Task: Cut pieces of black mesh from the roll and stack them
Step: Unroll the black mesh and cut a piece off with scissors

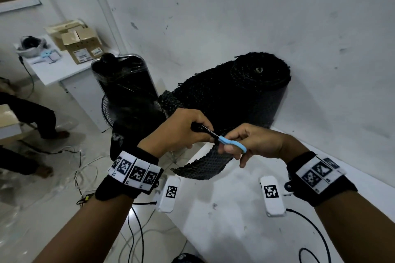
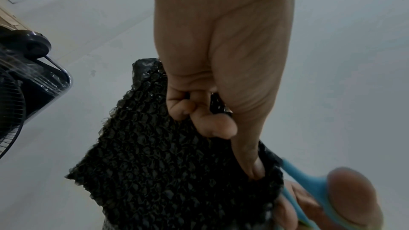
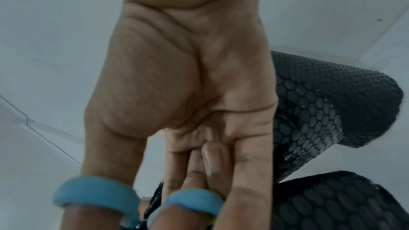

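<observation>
Mid-cut. Our left hand (image 1: 178, 129) pinches the free strip of black mesh (image 1: 205, 163) taut, fingers curled round its edge, so the blades meet firm material. Our right hand (image 1: 254, 143) has thumb and finger through the blue loops of the scissors (image 1: 232, 142), blades at the mesh by the left fingers. The roll (image 1: 241, 92) leans against the wall at the desk (image 1: 235, 209) end, feeding the strip. We see no stack yet.

Rough knitted black mesh (image 2: 172, 172), seemingly matt plastic scissor handles (image 1: 233, 143)
</observation>
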A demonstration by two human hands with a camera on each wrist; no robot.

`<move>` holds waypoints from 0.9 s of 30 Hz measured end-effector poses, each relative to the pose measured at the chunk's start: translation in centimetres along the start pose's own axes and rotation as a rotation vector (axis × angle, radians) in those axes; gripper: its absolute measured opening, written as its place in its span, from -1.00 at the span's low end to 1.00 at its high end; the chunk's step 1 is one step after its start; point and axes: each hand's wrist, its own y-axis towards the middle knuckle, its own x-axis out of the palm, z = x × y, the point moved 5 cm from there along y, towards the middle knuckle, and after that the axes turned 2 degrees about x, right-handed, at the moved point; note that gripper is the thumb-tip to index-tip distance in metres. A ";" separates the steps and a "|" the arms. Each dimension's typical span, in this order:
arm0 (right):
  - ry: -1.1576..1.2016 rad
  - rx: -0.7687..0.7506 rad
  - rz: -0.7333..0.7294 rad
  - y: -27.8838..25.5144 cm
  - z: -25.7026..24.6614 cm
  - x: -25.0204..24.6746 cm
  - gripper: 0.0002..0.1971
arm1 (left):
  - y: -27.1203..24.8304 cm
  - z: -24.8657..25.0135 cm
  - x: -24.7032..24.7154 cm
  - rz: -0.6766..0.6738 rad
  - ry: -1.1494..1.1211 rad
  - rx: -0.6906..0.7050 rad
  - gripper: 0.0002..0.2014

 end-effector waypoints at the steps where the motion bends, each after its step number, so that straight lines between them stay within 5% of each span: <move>1: -0.011 -0.001 -0.003 0.0 0.0 0.0 -0.76 | 0.0 0.1 0.1 -0.008 0.000 -0.003 -0.85; 7: -0.028 0.001 -0.012 -0.5 0.3 -0.5 -0.72 | -0.3 -0.5 -1.3 0.020 -0.006 -0.028 -0.70; 27: -0.029 -0.011 -0.009 -0.2 -0.2 -0.3 -0.77 | -0.1 0.6 -0.1 0.008 0.037 -0.023 -0.87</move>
